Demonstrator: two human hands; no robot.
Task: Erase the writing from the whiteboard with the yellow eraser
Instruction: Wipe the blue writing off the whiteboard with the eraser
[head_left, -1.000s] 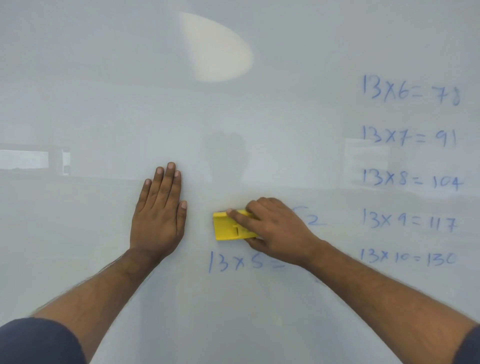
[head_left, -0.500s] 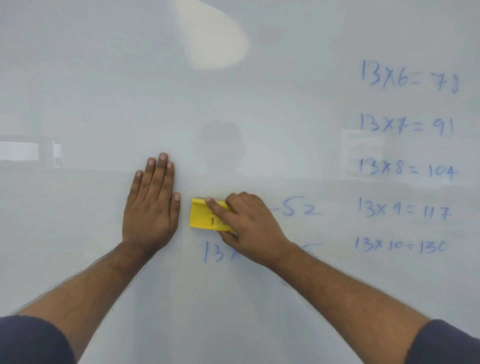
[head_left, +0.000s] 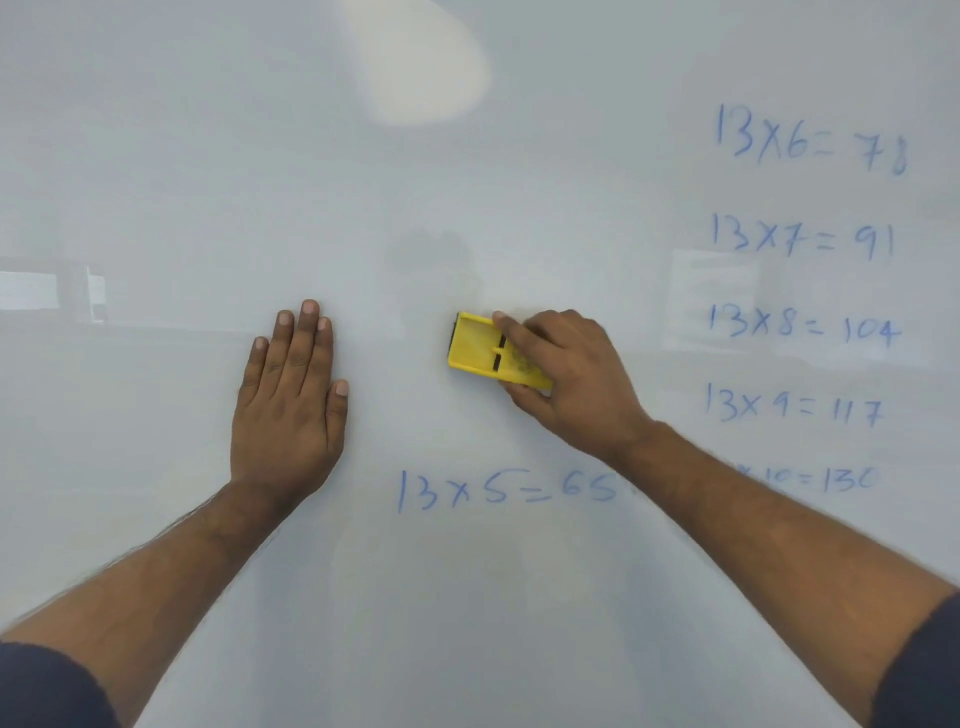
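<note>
Right hand (head_left: 566, 379) grips the flat yellow plastic eraser (head_left: 485, 349) at frame centre: fingers curled over its right end, thumb under the lower edge. Left end of the eraser projects free. Forearm enters from lower right. Eraser pressed on the glossy white whiteboard (head_left: 208, 156); long axis near horizontal, left end slightly higher. Left hand (head_left: 291, 400) flat on board, fingers straight, pointing up, well apart from the eraser. Blue writing "13x5=65" (head_left: 506, 491) below the eraser; more sums in a column at right.
</note>
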